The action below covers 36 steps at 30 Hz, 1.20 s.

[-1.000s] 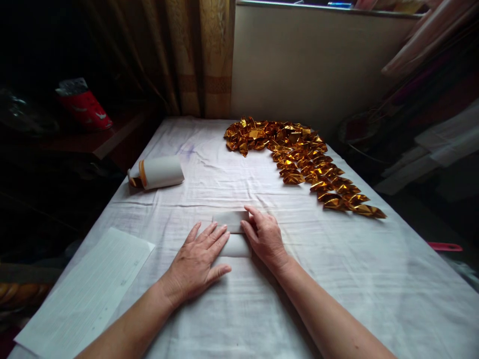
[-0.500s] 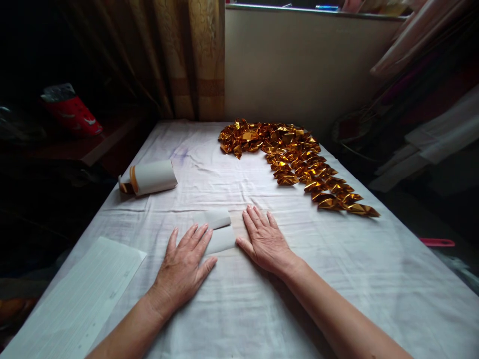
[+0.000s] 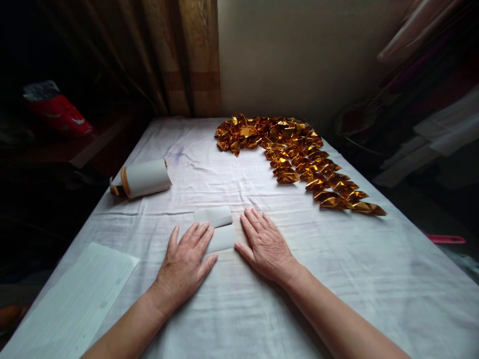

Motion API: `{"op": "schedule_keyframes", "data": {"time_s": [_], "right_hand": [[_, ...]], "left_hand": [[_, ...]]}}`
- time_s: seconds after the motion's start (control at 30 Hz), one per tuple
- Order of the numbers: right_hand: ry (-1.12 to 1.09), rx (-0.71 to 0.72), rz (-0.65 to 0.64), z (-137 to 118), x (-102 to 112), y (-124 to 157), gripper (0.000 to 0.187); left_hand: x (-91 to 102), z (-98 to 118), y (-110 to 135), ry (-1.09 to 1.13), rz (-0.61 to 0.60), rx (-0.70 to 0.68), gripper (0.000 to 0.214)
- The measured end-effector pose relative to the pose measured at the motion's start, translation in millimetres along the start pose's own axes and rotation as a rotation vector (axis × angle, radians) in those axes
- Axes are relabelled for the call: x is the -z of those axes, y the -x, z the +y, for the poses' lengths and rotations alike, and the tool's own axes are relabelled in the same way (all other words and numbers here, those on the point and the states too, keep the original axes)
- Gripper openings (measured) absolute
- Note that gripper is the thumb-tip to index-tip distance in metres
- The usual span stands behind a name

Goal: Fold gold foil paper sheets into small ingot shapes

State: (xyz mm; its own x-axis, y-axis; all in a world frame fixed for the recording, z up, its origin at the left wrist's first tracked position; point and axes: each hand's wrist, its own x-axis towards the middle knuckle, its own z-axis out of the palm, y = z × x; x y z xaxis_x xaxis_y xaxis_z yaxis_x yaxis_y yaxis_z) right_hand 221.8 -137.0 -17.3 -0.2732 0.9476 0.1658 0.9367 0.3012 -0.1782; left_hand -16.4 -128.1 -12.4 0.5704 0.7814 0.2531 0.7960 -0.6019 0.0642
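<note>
My left hand lies flat with its fingers spread, the fingertips over the left end of a small pale piece of paper. Just behind that piece is a second pale paper piece, with a dark narrow gap between the two. Palm down on the cloth, my right hand has its fingers stretched out; its thumb tip is at the right edge of the nearer paper. Neither hand grips anything. The left ends of the papers are partly hidden by my left fingers.
A white tablecloth covers the table. Shiny gold folded foil pieces lie in rows at the back right. At the left are a white paper roll with an orange band and a lined sheet. A red container stands beyond the left edge.
The view has tilted down and shifted slightly. Both hands stay flat in nearly the same place; the farther paper piece looks flatter than before.
</note>
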Motion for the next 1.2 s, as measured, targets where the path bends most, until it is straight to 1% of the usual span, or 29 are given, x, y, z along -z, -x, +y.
{"op": "schedule_keyframes", "data": {"time_s": [0.13,0.3,0.5,0.57,0.73,0.9,1.0,1.13,1.2], "right_hand": [[-0.043,0.009,-0.004,0.3,5.5,0.2,0.065],[-0.116,0.059,-0.040,3.4,14.6,0.0,0.063],[-0.170,0.079,-0.052,3.0,17.1,0.1,0.049],[-0.169,0.090,-0.030,1.4,15.8,0.3,0.048],[-0.161,0.134,0.088,-3.9,11.4,-0.5,0.046],[-0.173,0.217,0.197,-6.0,7.5,-5.4,0.027],[-0.209,0.267,0.210,-4.8,6.4,-7.2,0.026],[-0.240,0.261,0.191,-4.9,8.7,-7.4,0.024],[-0.259,0.252,0.185,-5.8,11.0,-7.8,0.023]], "left_hand": [[-2.2,4.5,-8.1,0.014,0.003,-0.007,0.048],[-0.6,3.6,-9.5,0.045,-0.006,0.007,0.047],[3.8,0.8,-14.5,0.070,-0.005,0.023,0.038],[4.3,0.3,-16.1,0.078,0.005,0.027,0.035],[3.9,-1.8,-17.9,0.116,0.021,0.043,0.031],[4.1,-5.2,-17.6,0.147,0.015,0.033,0.032],[4.3,-5.9,-16.4,0.147,0.015,0.010,0.035],[4.7,-6.2,-14.0,0.159,0.015,-0.015,0.044],[5.2,-6.9,-13.3,0.186,0.019,-0.001,0.039]]}}
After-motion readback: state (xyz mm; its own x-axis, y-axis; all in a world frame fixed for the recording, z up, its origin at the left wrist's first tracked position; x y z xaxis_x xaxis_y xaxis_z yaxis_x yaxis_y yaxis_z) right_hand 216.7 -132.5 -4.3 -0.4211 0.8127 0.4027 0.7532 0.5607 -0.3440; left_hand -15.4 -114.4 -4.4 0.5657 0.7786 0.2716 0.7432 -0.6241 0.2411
